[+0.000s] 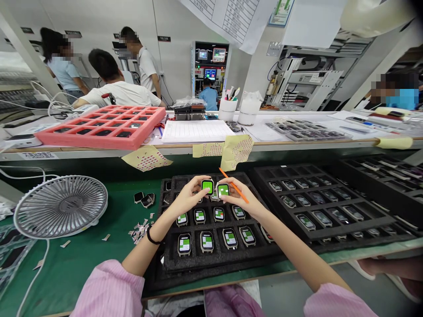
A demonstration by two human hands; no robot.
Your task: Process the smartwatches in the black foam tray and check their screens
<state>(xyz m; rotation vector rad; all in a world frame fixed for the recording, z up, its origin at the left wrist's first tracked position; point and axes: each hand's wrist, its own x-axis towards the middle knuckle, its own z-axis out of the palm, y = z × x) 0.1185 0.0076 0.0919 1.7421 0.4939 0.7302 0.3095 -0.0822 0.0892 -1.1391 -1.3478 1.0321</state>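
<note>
My left hand point(191, 194) is closed on a smartwatch point(207, 186) with a lit green screen, its thumb on the glass. Right beside it, my right hand point(243, 198) grips a second smartwatch point(223, 190), whose screen is green with white patches. An orange stick point(234, 185), like a pen, is also tucked in the right hand, pointing up and left. Both watches are held above a black foam tray point(211, 263). In the tray's pockets lie several strapless watches with lit green and white screens, such as the watch point(207, 241) in the front row.
A white fan point(62, 206) stands at left on the green mat point(86, 259), near two loose watches point(144, 199) and scattered small strips point(141, 231). More black trays point(317, 193) lie at right. A pink foam tray point(99, 140) sits on the shelf. Other people are beyond.
</note>
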